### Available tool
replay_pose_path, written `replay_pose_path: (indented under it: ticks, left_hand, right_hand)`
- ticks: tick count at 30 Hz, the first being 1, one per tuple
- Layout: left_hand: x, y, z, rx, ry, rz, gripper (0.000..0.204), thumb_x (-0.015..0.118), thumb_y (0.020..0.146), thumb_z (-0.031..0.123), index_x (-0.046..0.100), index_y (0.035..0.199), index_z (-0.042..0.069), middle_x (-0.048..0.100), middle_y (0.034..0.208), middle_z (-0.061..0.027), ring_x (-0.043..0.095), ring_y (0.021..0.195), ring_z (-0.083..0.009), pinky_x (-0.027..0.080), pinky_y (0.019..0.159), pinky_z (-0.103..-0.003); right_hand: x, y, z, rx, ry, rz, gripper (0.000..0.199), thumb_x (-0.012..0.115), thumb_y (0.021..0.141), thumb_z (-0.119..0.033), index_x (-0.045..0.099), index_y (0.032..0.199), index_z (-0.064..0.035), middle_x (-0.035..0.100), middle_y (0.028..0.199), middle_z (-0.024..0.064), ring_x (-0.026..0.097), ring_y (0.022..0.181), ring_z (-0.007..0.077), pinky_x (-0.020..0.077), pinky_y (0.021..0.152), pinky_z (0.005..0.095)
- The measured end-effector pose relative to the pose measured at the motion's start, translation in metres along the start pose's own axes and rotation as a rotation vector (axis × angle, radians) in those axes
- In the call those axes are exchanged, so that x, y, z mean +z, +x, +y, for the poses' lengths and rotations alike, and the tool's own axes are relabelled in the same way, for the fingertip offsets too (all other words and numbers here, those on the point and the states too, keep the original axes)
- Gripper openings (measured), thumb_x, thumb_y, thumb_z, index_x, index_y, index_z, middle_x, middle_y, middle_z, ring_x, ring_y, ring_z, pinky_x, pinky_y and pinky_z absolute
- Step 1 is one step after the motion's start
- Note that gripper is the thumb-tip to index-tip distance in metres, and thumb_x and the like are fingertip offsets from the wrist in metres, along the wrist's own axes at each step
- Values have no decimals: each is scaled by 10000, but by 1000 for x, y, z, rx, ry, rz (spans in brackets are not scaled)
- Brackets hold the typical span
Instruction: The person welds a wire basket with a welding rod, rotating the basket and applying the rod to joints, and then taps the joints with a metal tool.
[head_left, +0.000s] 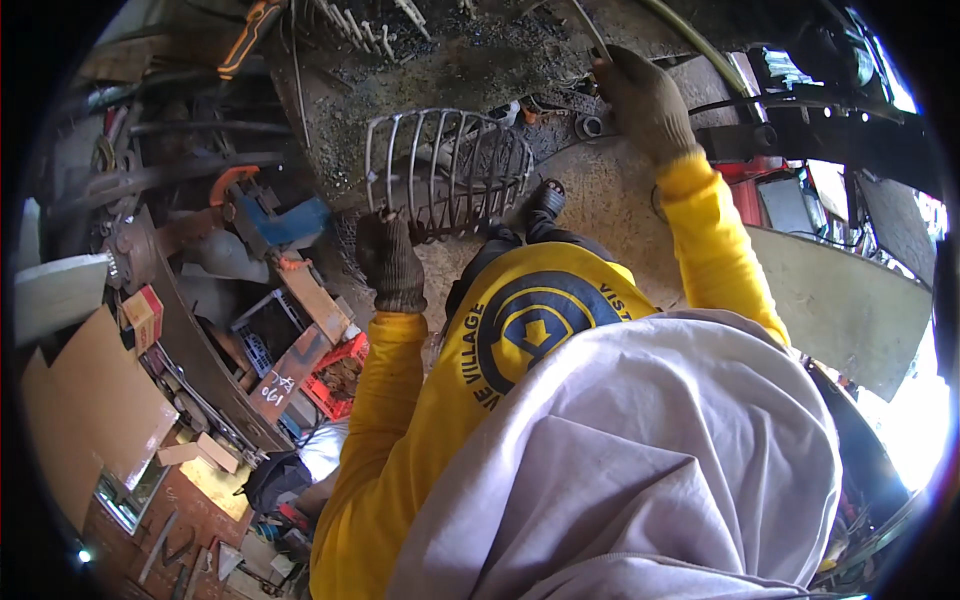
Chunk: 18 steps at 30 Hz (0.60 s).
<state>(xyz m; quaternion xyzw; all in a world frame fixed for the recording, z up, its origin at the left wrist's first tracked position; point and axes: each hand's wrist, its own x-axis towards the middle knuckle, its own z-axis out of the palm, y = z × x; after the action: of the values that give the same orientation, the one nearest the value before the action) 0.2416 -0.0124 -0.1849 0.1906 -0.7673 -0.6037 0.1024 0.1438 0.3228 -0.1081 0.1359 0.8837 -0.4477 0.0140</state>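
A basket-like frame of bent metal bars (448, 165) stands on the worn workshop floor in front of me. My left hand (390, 262), in a brown knitted glove, is closed at its near left corner; the fingertips are partly hidden. Farther off to the right, my right hand (642, 108), in a matching glove, is closed round a thin metal rod (590, 28). That rod points up and away to the left, and its far end leaves the view. Between the frame and my right hand lies a round metal ring or pipe end (588, 126).
An orange-and-black tool handle (248, 42) and several thin rods (362, 28) lie at the far left. Clutter on the left includes a blue metal piece (285, 222), a red crate (335, 385) and cardboard (95, 415). On the right leans a pale board (840, 300) below a dark beam (840, 135).
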Motion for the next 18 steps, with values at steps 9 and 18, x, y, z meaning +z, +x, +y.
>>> replay_pose_path:
  ticks: [9, 18]
  left_hand:
    - [-59, 8, 10, 135, -420, -70, 328, 643, 921, 209, 547, 1161, 7, 587, 1046, -78, 602, 924, -194, 534, 812, -328]
    - [-65, 12, 43, -37, -839, -162, 323, 529, 978, 328, 573, 1145, 54, 646, 1049, -85, 641, 854, -204, 546, 829, -368]
  right_hand:
    - [-5, 27, 25, -85, -321, 92, 582, 619, 864, -486, 586, 1299, -101, 675, 1106, 236, 639, 1057, 398, 503, 901, 454]
    - [-19, -9, 24, 45, -280, 169, 569, 606, 885, -460, 562, 1328, -105, 674, 1168, 183, 640, 1088, 358, 501, 926, 429]
